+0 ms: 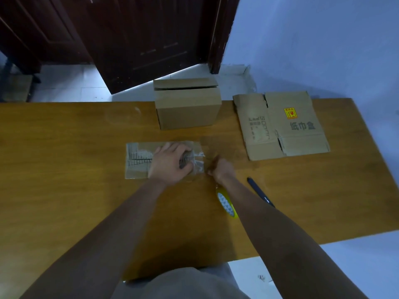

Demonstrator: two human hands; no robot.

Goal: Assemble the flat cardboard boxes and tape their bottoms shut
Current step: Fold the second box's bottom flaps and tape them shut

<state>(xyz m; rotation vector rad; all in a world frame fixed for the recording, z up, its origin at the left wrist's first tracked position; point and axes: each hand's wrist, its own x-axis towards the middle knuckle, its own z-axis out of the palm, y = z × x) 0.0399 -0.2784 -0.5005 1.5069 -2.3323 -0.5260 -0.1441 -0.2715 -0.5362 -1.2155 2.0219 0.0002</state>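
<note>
**One box up, one in hand, one still flat**

Your left hand presses flat-fingered on the taped box at centre frame, its long axis running left-right. Your right hand is blurred, so its grip cannot be told. The assembled box stands above; the flat box waits at right.

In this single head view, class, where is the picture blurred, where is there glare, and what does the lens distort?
Head view: the right hand is motion-blurred; the left hand on the taped box is sharper. Head view: clear tape glints beside it, and bright light spills under the door. Head view: the wide lens bends the table edge.
</note>
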